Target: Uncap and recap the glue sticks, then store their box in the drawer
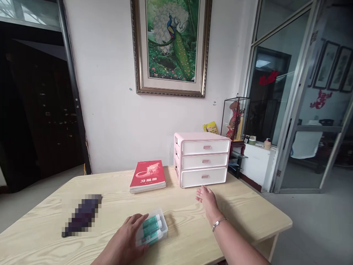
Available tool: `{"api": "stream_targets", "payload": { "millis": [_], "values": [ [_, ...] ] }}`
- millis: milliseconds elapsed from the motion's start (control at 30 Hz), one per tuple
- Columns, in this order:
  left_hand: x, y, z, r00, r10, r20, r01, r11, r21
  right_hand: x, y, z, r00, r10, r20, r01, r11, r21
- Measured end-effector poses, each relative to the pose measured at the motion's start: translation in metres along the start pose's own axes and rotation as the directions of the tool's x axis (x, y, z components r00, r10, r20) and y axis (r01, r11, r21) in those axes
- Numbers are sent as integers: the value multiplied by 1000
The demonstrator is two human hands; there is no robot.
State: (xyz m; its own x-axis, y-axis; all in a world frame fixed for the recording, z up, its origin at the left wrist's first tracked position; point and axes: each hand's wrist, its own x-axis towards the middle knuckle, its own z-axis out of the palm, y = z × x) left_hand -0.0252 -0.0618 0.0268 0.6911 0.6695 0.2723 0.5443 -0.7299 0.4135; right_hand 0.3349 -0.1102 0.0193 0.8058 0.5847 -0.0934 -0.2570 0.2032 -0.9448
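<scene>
My left hand [131, 232] is wrapped round the left side of a clear plastic box [164, 226] at the front of the table. Several green-and-white tubes with white caps [151, 228] lie side by side in it. My right hand [207, 200] reaches forward with the fingers loosely apart and nothing in them. It is just in front of the lowest drawer [193, 178] of a pink and white three-drawer unit [205, 136]; whether a fingertip touches the drawer I cannot tell. All three drawers are closed.
A thick red book [149, 175] lies left of the drawer unit. Farther left on the wooden table [116, 206] is a dark pixelated object [82, 216]. Behind the unit stand a yellow packet [211, 127] and a glass display case [235, 119]. The table's right edge slants toward me.
</scene>
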Motion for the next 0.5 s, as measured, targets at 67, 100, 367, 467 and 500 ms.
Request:
{"api": "stream_targets", "payload": {
  "millis": [67, 100, 367, 467, 500],
  "values": [
    [1, -3, 1, 1000, 20, -19, -20, 1000, -15, 23, -6, -1, 998, 59, -33, -58, 997, 41],
    [1, -5, 3, 999, 42, -32, -43, 999, -19, 34, -8, -1, 995, 86, -47, -83, 995, 59],
    [14, -17, 2, 987, 99, -129, -105, 994, -41, 89, -16, 13, 969, 229, -88, -213, 964, 158],
    [27, -1, -4, 994, 32, -106, -43, 994, -100, 99, -17, 15, 964, 243, -105, -224, 960, 169],
    [33, 6, -6, 996, 11, -93, -23, 991, -132, 101, -17, 15, 964, 240, -111, -220, 961, 169]
  ]
}}
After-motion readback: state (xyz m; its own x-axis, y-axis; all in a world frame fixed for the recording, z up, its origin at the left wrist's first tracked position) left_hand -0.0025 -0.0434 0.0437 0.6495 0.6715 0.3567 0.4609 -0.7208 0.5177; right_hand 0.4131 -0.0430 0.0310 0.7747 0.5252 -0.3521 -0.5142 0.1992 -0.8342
